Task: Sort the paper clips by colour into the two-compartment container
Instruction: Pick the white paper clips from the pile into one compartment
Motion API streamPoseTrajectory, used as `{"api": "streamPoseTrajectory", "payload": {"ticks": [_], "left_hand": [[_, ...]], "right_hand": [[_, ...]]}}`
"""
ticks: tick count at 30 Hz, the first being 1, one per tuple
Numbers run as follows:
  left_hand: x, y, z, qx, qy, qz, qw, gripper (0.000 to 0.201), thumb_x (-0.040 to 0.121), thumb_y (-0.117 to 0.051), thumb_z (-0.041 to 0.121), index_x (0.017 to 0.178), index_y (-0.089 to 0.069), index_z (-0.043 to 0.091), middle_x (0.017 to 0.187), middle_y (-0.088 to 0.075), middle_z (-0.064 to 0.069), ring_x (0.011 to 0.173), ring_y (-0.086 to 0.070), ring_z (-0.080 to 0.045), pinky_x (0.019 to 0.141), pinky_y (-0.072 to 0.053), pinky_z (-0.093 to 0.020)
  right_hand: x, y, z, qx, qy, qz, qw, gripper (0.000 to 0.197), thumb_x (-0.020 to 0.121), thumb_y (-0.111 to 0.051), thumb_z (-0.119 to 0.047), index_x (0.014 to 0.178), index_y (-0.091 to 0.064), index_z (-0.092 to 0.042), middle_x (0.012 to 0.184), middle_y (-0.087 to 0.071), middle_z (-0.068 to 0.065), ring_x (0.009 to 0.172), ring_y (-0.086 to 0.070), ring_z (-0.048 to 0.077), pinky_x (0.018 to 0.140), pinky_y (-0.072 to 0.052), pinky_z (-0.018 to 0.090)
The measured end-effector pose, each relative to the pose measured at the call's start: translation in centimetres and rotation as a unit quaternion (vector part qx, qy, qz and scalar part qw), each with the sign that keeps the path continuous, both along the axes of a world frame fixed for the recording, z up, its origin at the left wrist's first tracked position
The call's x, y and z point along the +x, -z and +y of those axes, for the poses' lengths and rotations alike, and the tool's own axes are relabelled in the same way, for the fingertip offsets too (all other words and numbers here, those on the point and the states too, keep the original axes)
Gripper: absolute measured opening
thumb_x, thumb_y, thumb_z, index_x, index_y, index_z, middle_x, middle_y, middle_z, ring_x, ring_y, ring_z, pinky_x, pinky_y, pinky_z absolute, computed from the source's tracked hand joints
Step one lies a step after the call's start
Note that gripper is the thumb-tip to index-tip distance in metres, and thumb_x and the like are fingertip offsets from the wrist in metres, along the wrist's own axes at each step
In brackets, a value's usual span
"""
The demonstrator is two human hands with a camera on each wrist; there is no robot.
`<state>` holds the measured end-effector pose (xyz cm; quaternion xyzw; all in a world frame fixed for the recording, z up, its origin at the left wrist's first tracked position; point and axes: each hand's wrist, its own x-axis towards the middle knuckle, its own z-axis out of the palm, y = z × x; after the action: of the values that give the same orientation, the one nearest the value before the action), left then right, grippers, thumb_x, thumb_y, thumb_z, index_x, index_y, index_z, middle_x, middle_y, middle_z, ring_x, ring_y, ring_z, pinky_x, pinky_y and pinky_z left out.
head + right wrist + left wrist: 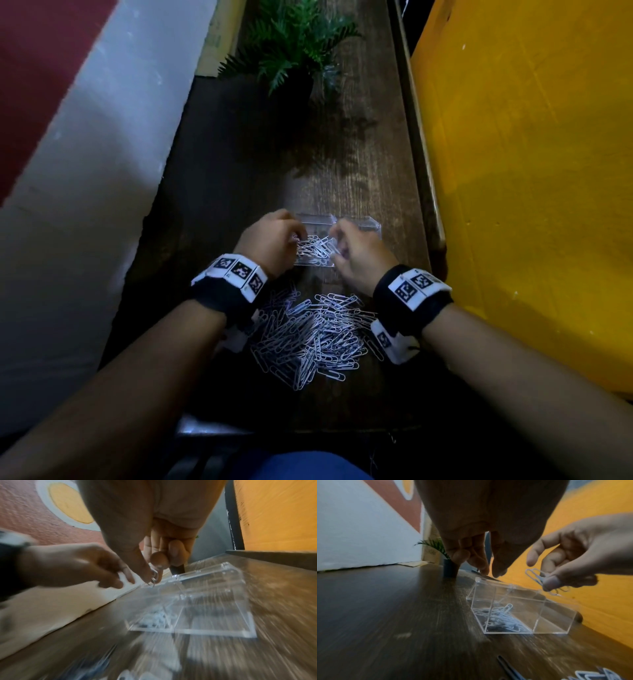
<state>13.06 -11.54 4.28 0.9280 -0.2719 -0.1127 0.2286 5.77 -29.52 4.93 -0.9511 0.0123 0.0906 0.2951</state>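
A clear two-compartment container [361, 226] stands on the dark wooden table, its lids tipped back. White paper clips [313, 248] lie in its left compartment [501, 619]; the right compartment [553, 616] looks bare. Both hands hover over it. My right hand [337, 241] pinches a few white clips [536, 577] between thumb and forefinger [154, 578], above the container's divider. The fingers of my left hand [296, 236] hang loosely over the left compartment's far edge [489, 572] and hold nothing. A large pile of pale clips [315, 334] lies near me, between my wrists.
A potted fern [294, 48] stands at the table's far end. A yellow panel [531, 171] borders the table on the right and a white wall [85, 178] on the left. Bare wood [342, 164] lies between plant and container.
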Motion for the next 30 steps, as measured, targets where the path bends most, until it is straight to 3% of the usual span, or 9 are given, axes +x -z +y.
{"api": "streamPoseTrajectory", "payload": {"ticks": [2,5,11,14,17,20,24,30], "left_hand": [[-0.7,0.2,1.4,-0.039,-0.054,0.001,0.998,0.017,0.080,-0.061,0.013,0.090,-0.068,0.025,0.097,-0.058,0.006,0.085,-0.058,-0.016,0.072,-0.051,-0.033],[-2.6,0.8,3.3,-0.032,-0.091,0.025,0.995,0.019,0.078,-0.063,0.011,0.090,-0.069,0.024,0.093,-0.060,0.006,0.081,-0.061,-0.018,0.074,-0.052,-0.036],[-7.2,2.7,5.1,0.023,-0.104,0.081,0.991,0.018,0.081,-0.063,0.020,0.095,-0.069,0.030,0.100,-0.065,0.006,0.091,-0.064,-0.021,0.078,-0.051,-0.031],[-9.0,3.7,5.6,0.031,-0.088,0.088,0.992,0.018,0.082,-0.063,0.026,0.098,-0.067,0.032,0.100,-0.063,0.009,0.087,-0.063,-0.016,0.074,-0.051,-0.028],[-10.1,3.9,6.2,0.050,-0.076,0.096,0.991,0.017,0.083,-0.063,0.033,0.100,-0.065,0.033,0.103,-0.063,0.010,0.089,-0.062,-0.014,0.072,-0.049,-0.026],[-10.9,3.6,6.5,0.076,-0.059,0.115,0.989,0.018,0.085,-0.061,0.043,0.100,-0.063,0.034,0.104,-0.061,0.014,0.090,-0.061,-0.011,0.069,-0.044,-0.023],[-11.7,3.5,5.9,0.084,-0.034,0.133,0.987,0.019,0.087,-0.058,0.048,0.098,-0.061,0.033,0.102,-0.058,0.016,0.085,-0.056,-0.006,0.066,-0.038,-0.020],[-12.6,3.6,3.4,0.100,-0.013,0.123,0.987,0.025,0.087,-0.056,0.050,0.104,-0.060,0.031,0.104,-0.055,0.012,0.093,-0.059,-0.012,0.069,-0.045,-0.024]], "right_hand": [[1.7,-0.3,0.0,-0.005,0.017,0.008,1.000,0.019,0.087,-0.063,-0.016,0.102,-0.053,-0.022,0.079,-0.061,-0.003,0.070,-0.059,0.014,0.068,-0.053,0.033],[3.7,-0.2,0.4,-0.046,0.013,0.010,0.999,0.009,0.086,-0.064,-0.018,0.095,-0.062,-0.019,0.086,-0.065,-0.002,0.078,-0.062,0.016,0.073,-0.055,0.034],[5.1,0.6,1.5,-0.108,-0.026,0.044,0.993,0.021,0.088,-0.062,-0.020,0.109,-0.064,-0.018,0.099,-0.069,0.003,0.086,-0.064,0.021,0.076,-0.054,0.032],[4.2,0.4,1.6,-0.102,-0.034,0.024,0.994,0.025,0.089,-0.062,-0.026,0.114,-0.061,-0.021,0.096,-0.069,-0.002,0.087,-0.064,0.018,0.078,-0.054,0.034],[2.5,0.1,1.2,-0.090,-0.060,-0.016,0.994,0.017,0.088,-0.061,-0.030,0.103,-0.062,-0.023,0.089,-0.065,-0.006,0.082,-0.062,0.017,0.075,-0.053,0.035],[0.3,0.0,0.9,-0.087,-0.106,0.016,0.990,0.006,0.089,-0.059,-0.030,0.091,-0.061,-0.025,0.084,-0.062,-0.008,0.077,-0.058,0.012,0.074,-0.054,0.036],[-2.5,0.8,0.7,-0.102,-0.171,0.078,0.977,0.011,0.091,-0.055,-0.032,0.091,-0.062,-0.024,0.083,-0.062,-0.010,0.074,-0.059,0.008,0.075,-0.055,0.032],[-5.0,1.7,1.6,-0.100,-0.242,0.088,0.961,0.029,0.092,-0.052,-0.043,0.116,-0.058,-0.028,0.103,-0.060,-0.007,0.088,-0.058,0.012,0.077,-0.051,0.032]]}}
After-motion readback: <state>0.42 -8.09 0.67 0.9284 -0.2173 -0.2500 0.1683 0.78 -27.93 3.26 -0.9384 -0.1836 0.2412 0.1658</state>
